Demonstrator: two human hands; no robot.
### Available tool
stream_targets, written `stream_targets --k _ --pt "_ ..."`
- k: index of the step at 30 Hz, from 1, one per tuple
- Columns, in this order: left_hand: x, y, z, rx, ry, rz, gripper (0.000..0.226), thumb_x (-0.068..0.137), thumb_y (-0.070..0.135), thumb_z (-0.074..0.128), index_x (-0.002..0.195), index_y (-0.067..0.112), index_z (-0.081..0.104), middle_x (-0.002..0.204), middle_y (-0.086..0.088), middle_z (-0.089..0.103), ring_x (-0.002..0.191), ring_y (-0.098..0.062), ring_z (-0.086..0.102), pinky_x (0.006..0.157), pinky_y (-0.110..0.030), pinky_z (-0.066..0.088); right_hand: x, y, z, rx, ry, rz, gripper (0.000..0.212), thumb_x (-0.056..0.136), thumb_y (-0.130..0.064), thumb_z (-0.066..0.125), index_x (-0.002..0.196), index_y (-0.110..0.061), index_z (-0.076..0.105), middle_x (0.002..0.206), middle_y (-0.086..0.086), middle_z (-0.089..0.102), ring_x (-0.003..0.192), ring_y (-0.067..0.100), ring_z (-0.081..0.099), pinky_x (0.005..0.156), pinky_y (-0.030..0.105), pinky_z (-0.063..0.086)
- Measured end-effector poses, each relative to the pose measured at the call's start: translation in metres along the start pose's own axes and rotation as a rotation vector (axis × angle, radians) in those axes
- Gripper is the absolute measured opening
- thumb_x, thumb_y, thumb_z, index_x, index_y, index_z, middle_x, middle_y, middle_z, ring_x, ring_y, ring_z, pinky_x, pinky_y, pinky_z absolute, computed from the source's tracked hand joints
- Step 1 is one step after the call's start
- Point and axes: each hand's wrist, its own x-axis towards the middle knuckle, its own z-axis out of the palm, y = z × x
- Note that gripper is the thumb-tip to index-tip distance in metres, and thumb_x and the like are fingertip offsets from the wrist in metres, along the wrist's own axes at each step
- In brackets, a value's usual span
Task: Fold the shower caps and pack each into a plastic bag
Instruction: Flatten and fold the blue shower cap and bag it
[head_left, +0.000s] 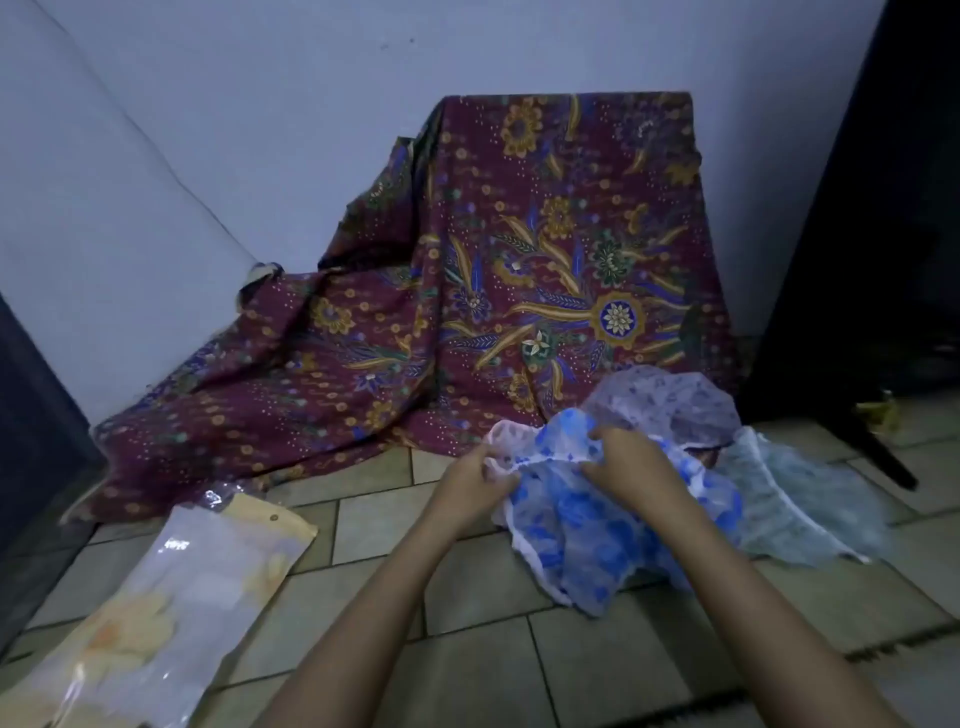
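the blue-flowered shower cap (587, 525) lies crumpled on the tiled floor (467, 649), right of centre, with its upper edge lifted and its loose body spilling down toward the person. its white elastic rim runs roughly left to right between the two hands, and the coming fold seems to turn on that line. the left hand (475, 483) pinches the rim at the cap's left end, fingers curled into the film. the right hand (631, 462) is clamped on a bunch of rim near the cap's middle, close beside the left. most of the material therefore lies below and to the right of the right hand (its far right edge is hard to make out).

just behind it, a grey-purple cap (670, 405) and a pale green cap (800, 509) lie touching or overlapping it. the plastic bags (171, 597) lie well apart on the floor to the left, nearer the left hand, which looks better placed to fetch one. a batik cloth (519, 260) hangs draped against the wall behind.
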Motion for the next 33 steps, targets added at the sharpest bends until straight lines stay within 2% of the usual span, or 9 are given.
stream_targets --k 5,12,15,17,20,23,26,29,33 --pt "-0.006 -0.007 0.022 -0.034 -0.002 -0.007 0.023 0.085 0.017 0.065 0.099 0.013 0.047 0.1 -0.015 0.061 0.086 -0.025 0.056 0.059 -0.023 0.03 -0.008 0.007 0.024 0.051 -0.031 0.048 0.045 0.093 -0.027 0.049 0.131 -0.005 0.04 0.118 0.018 0.058 0.111 0.032 0.053 0.086 0.036 0.044" --pt "-0.013 0.003 0.02 -0.352 0.048 0.054 0.026 0.089 -0.001 0.053 0.079 0.023 0.047 0.087 0.005 0.053 0.079 -0.011 0.051 0.064 -0.013 0.041 -0.006 0.01 0.03 0.192 0.101 0.045 0.053 0.092 -0.031 0.053 0.138 -0.01 0.035 0.112 0.017 0.061 0.104 0.031 0.056 0.063 0.03 0.04" --pt "-0.015 0.016 0.004 -0.548 0.061 0.06 0.022 0.089 -0.002 0.053 0.081 0.019 0.052 0.101 -0.002 0.057 0.09 -0.015 0.058 0.07 -0.022 0.048 -0.004 0.005 0.021 0.314 0.211 0.011 0.044 0.091 -0.023 0.055 0.133 -0.012 0.046 0.084 0.008 0.062 0.079 0.023 0.058 0.054 0.025 0.035" --pt "-0.016 0.023 -0.011 -0.674 0.085 0.07 0.021 0.089 -0.004 0.051 0.085 0.016 0.054 0.097 -0.003 0.061 0.08 -0.012 0.06 0.065 -0.019 0.05 -0.001 0.0 0.018 0.403 0.314 -0.019 0.038 0.091 -0.018 0.054 0.128 -0.012 0.053 0.067 -0.001 0.05 0.061 0.012 0.046 0.048 0.024 0.029" --pt "-0.018 0.028 -0.034 -0.825 0.123 0.071 0.019 0.092 -0.001 0.047 0.09 0.015 0.057 0.095 -0.01 0.066 0.074 -0.014 0.064 0.072 -0.031 0.052 0.003 -0.011 0.014 0.515 0.447 -0.066 0.03 0.094 -0.017 0.05 0.123 -0.017 0.058 0.089 0.003 0.05 0.072 0.015 0.045 0.066 0.025 0.034" --pt "-0.019 0.026 -0.051 -0.977 0.132 0.044 0.016 0.095 0.002 0.043 0.094 0.01 0.057 0.082 -0.005 0.068 0.065 -0.01 0.067 0.059 -0.025 0.056 0.008 -0.024 0.007 0.734 0.48 -0.135 0.024 0.095 -0.013 0.049 0.114 -0.019 0.063 0.101 0.004 0.056 0.077 0.006 0.051 0.068 0.015 0.039" --pt "-0.022 0.018 -0.065 -1.12 0.135 -0.027 0.017 0.096 0.002 0.041 0.097 0.008 0.057 0.081 -0.01 0.068 0.062 -0.015 0.068 0.055 -0.025 0.056 0.01 -0.041 0.002 1.103 0.355 -0.158 0.02 0.095 -0.006 0.047 0.096 -0.017 0.063 0.083 -0.009 0.065 0.071 -0.009 0.06 0.058 0.004 0.043" --pt "-0.023 0.006 -0.074 -1.183 0.126 -0.09 0.022 0.096 0.001 0.037 0.098 0.007 0.058 0.074 -0.01 0.071 0.06 -0.018 0.069 0.054 -0.027 0.056 0.013 -0.052 0.004 1.549 0.07 -0.002 0.021 0.096 -0.002 0.04 0.093 -0.005 0.061 0.061 -0.003 0.068 0.054 0.005 0.065 0.05 0.017 0.051" --pt "-0.03 -0.009 -0.084 -1.22 0.083 -0.144 0.026 0.096 -0.002 0.034 0.106 0.001 0.058 0.08 -0.015 0.071 0.065 -0.022 0.07 0.056 -0.03 0.058 0.02 -0.059 0.008 1.792 -0.255 0.199 0.025 0.097 -0.012 0.038 0.112 0.001 0.053 0.093 0.02 0.062 0.076 0.028 0.064 0.067 0.037 0.053"
